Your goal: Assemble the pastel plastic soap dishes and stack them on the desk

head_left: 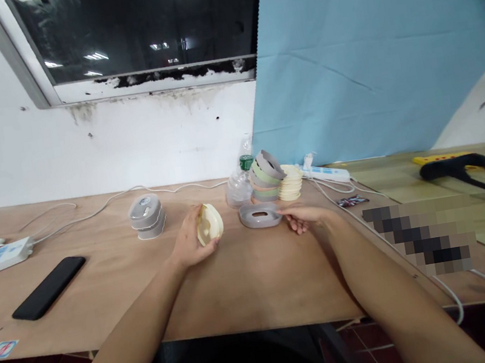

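Observation:
In the head view, my left hand (186,239) is wrapped round a shallow cream plastic piece (216,222), tilted on its side just above the table. To the right, my right hand (304,216) pinches the right edge of a grey oval plastic piece (261,223) with an elongated opening in its middle. Behind it leans a stack of grey and green plastic rings (264,173), beside a stack of cream plastic pieces (289,183). Left of my left hand stands a grey oval assembly of stacked parts (146,212).
A clear bottle with a green label (246,162) stands by the wall. White power strips (327,174) and cables lie at the back right and far left. A black phone-like slab (50,288) rests at left. Black straps (474,163) lie at right, near a pixelated area.

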Demonstrator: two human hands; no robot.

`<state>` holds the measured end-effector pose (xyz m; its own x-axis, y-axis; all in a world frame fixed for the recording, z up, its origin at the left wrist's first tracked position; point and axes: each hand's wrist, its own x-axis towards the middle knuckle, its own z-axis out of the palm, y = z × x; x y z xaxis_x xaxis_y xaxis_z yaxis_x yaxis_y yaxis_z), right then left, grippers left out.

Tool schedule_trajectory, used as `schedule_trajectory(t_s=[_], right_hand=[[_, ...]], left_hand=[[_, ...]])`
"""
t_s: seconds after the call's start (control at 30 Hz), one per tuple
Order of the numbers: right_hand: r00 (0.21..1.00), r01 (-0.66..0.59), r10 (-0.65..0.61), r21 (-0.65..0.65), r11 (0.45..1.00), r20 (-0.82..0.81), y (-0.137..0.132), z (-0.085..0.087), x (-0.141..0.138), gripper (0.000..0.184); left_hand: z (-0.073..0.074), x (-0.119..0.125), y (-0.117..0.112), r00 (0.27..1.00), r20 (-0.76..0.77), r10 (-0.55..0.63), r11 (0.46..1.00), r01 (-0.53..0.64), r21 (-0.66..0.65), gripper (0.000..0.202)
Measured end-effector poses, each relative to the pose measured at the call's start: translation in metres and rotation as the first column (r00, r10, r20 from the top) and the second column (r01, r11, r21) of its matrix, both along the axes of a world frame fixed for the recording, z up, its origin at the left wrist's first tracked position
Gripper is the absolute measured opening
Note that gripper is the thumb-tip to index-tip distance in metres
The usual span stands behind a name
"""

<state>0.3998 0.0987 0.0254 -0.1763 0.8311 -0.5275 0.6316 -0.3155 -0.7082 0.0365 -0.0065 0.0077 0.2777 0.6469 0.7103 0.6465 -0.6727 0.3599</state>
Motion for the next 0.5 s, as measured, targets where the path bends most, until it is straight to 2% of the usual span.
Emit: schedule_trajectory(t_s=[0.07,0.13,0.2,0.27,0.3,0.4,0.47,0.5], right_hand=[[1.0,-0.016,0.012,0.137,0.99,0.024,0.001,-0.001,-0.003,0.052],[1.0,-0.03,0.031,0.352,0.936,0.003,0.001,-0.001,-0.012,0.051],[0.997,0.019,0.027,0.588,0.809,-0.069,-0.004,0.0,-0.029,0.052],[0.986,0.114,0.018,0.751,0.65,-0.166,-0.015,0.0,-0.053,0.053],[0.978,0.116,0.069,0.783,0.611,-0.198,-0.024,0.0,-0.067,0.051],[0.923,-0.057,0.338,0.807,0.587,-0.181,-0.055,-0.004,-0.106,0.044],[0.885,-0.132,0.446,0.844,0.52,-0.137,-0.074,-0.007,-0.126,0.041],[0.891,-0.138,0.442,0.867,0.479,-0.103,-0.081,-0.008,-0.133,0.039]], left_hand=[[-0.001,0.0,0.0,1.0,0.0,0.0,1.0,0.0,-0.018,0.09],[-0.001,0.001,0.0,1.0,0.0,-0.001,1.0,0.001,-0.029,0.089],[0.0,0.001,-0.001,1.0,-0.004,-0.003,0.999,0.002,-0.033,0.089],[0.0,0.002,-0.002,1.0,-0.012,0.003,1.0,-0.003,-0.027,0.089],[0.001,0.003,-0.002,1.0,-0.021,0.007,1.0,-0.007,-0.017,0.089],[0.003,0.006,-0.004,0.997,-0.077,0.016,1.0,-0.014,0.021,0.092],[0.005,0.011,-0.006,0.99,-0.144,0.003,0.999,0.003,0.042,0.093],[0.005,0.013,-0.008,0.983,-0.181,-0.004,0.999,0.014,0.052,0.092]])
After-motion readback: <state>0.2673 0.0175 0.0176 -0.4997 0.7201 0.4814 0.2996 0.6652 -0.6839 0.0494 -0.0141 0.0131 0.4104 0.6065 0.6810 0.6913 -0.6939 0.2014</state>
